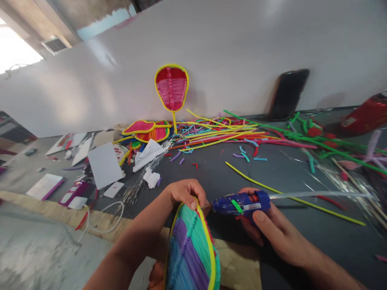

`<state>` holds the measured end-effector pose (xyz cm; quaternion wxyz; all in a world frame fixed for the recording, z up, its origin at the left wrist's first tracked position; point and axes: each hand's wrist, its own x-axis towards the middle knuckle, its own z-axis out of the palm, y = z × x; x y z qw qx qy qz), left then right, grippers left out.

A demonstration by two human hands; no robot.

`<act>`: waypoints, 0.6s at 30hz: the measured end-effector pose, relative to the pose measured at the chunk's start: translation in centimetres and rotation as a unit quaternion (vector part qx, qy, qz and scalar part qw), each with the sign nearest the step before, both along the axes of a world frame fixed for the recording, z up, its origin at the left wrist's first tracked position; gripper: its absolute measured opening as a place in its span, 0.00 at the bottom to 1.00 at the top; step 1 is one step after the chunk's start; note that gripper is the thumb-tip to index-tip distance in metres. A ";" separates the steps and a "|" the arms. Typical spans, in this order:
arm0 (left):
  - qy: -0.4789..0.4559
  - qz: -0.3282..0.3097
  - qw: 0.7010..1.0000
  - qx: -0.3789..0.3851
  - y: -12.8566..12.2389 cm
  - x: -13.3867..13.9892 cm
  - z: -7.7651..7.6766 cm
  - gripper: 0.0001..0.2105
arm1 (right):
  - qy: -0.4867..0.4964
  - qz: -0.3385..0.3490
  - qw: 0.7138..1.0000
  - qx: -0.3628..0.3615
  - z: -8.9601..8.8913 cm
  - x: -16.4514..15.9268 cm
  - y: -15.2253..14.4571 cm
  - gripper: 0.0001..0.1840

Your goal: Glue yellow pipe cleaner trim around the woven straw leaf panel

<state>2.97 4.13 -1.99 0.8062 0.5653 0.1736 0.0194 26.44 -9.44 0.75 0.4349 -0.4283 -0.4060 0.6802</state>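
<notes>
In the head view, my left hand (187, 193) is closed on the upper end of a pipe-cleaner panel (189, 245). The panel has teal, purple and blue stripes, a raised rib and a yellow edging; its lower end runs out of frame. My right hand (272, 229) grips a blue hot glue gun (231, 202), with a long clear glue stick (317, 195) jutting from its back. The gun's nozzle points left and meets the panel's yellow edge beside my left fingertips; whether it touches is hard to tell. A bit of green fuzz clings to the gun.
A pink, yellow-rimmed pipe-cleaner piece (171, 88) stands against the white board (229, 48). Loose pipe cleaners (220, 131) lie behind my hands. A phone (288, 94) leans at right near a red bottle (367, 112). Wires (142, 177), paper (105, 165) and a white cable (105, 231) lie left.
</notes>
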 end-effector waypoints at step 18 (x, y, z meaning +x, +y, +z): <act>0.066 0.044 0.997 0.002 -0.2 -0.2 -0.2 0.24 | -0.001 -0.007 1.000 0.009 -0.1 0.4 0.3 0.28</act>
